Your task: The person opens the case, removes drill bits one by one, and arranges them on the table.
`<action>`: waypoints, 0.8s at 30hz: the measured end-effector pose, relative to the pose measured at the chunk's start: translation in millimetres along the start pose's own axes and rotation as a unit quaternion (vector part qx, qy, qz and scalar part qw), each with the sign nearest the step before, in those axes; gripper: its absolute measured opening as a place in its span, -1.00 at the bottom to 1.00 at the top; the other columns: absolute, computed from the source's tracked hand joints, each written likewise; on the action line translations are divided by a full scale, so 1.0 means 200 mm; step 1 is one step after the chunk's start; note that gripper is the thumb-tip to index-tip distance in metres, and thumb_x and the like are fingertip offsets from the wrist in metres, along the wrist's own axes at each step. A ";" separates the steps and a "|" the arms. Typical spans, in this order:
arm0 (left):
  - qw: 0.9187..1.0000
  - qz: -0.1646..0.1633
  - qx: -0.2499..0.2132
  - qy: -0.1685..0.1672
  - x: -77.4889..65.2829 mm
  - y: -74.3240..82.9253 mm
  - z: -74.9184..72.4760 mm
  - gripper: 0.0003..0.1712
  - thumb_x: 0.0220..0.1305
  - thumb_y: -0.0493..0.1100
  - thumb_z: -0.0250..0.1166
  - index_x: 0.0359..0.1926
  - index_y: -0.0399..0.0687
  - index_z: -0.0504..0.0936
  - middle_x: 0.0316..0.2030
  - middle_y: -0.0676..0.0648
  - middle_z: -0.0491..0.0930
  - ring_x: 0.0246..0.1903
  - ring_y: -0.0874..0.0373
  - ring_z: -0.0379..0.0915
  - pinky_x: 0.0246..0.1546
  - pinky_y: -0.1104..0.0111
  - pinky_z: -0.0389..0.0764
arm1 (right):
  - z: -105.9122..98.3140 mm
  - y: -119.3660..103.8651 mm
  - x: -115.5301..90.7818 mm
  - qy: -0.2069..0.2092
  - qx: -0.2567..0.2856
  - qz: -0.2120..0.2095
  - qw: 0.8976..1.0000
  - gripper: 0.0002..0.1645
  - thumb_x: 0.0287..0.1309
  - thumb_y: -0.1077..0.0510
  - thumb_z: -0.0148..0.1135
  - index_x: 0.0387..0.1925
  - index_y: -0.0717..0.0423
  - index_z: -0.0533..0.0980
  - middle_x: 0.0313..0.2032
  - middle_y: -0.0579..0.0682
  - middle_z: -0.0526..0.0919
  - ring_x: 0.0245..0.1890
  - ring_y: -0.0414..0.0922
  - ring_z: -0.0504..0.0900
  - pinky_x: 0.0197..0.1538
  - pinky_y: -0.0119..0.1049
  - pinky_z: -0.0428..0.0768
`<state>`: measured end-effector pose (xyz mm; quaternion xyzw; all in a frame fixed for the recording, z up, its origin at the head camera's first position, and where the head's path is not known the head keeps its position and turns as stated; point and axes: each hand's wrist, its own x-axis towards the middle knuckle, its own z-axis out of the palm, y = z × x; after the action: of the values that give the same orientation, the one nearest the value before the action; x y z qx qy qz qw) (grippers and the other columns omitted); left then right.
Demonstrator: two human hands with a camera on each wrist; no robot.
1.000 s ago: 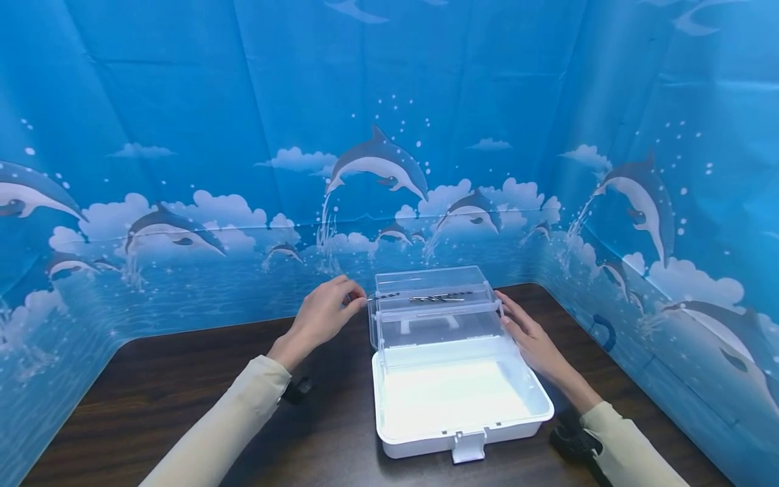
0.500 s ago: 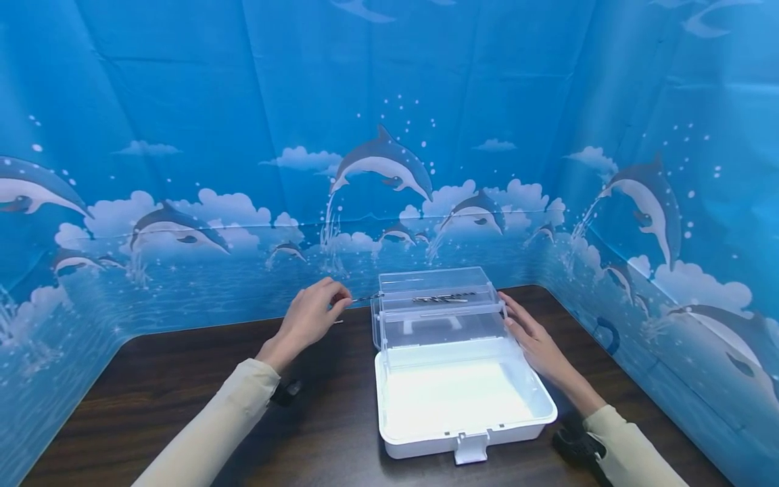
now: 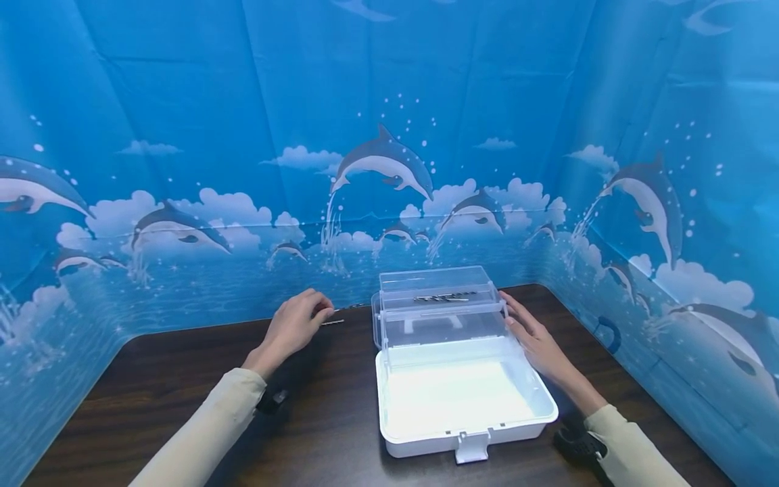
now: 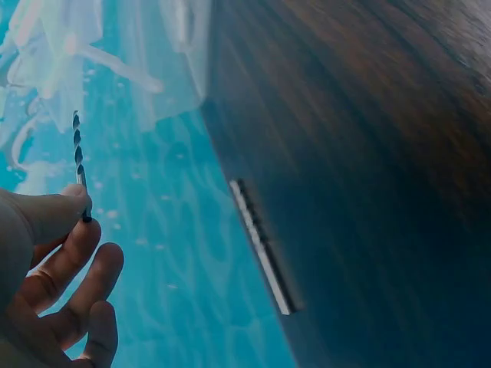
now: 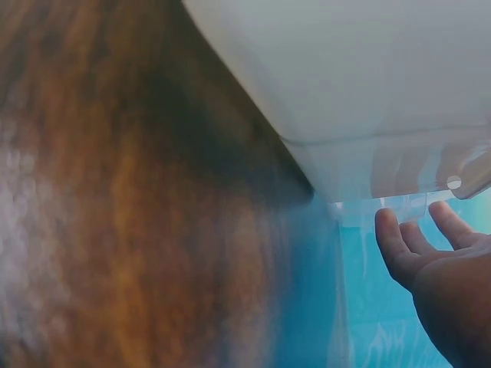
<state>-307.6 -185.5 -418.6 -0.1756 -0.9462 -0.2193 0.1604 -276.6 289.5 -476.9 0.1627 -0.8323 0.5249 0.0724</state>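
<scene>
My left hand pinches a dark twist drill bit between thumb and fingertips, its fluted end pointing away from the hand. Just below lies a second drill bit on the table near its back edge, apart from the hand. To the right stands an open white storage box with a clear lid and a raised clear tray. Several drill bits lie in that tray. The right hand is at the right side of the tray with extended fingers; exact contact is hard to see.
The dark wood table ends at a blue dolphin-print curtain along the back and sides. A white latch hangs at the box's front. A dark blue loop shows at the curtain's right.
My left hand has moved left and slightly down, away from the tray, carrying the drill bit. The right hand has stayed at the box's side.
</scene>
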 end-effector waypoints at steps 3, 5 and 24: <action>1.000 -0.009 0.000 -0.013 0.00 -0.05 0.02 -0.89 0.41 -0.09 0.36 -0.16 0.00 0.73 -0.28 0.04 0.54 -0.37 0.12 0.44 -0.31 0.14 0.54 | 0.00 0.01 0.00 0.000 -0.002 0.000 1.000 -0.31 0.61 -0.08 -0.10 0.63 -0.30 0.01 0.56 0.08 0.06 0.50 0.30 0.05 0.21 0.50 0.19; 1.000 -0.017 0.002 -0.020 -0.01 -0.09 0.05 -0.90 0.41 -0.10 0.36 -0.16 -0.01 0.72 -0.28 0.03 0.54 -0.36 0.11 0.44 -0.30 0.12 0.55 | 0.00 0.01 0.00 0.001 -0.003 -0.001 1.000 -0.31 0.61 -0.08 -0.10 0.63 -0.29 0.01 0.56 0.08 0.06 0.50 0.30 0.05 0.21 0.51 0.18; 0.994 -0.044 0.023 -0.094 -0.01 -0.37 0.13 -0.88 0.47 -0.14 0.29 -0.17 -0.06 0.72 -0.23 -0.03 0.56 -0.29 0.04 0.47 -0.21 0.01 0.54 | 0.00 -0.01 0.01 0.001 -0.012 0.006 1.000 -0.32 0.61 -0.07 -0.09 0.63 -0.29 0.02 0.56 0.12 0.06 0.49 0.31 0.04 0.20 0.53 0.17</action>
<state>-341.6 -236.3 -467.0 -0.1495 -0.9687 -0.1871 0.0649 -277.2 288.9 -475.6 0.1565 -0.8395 0.5153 0.0723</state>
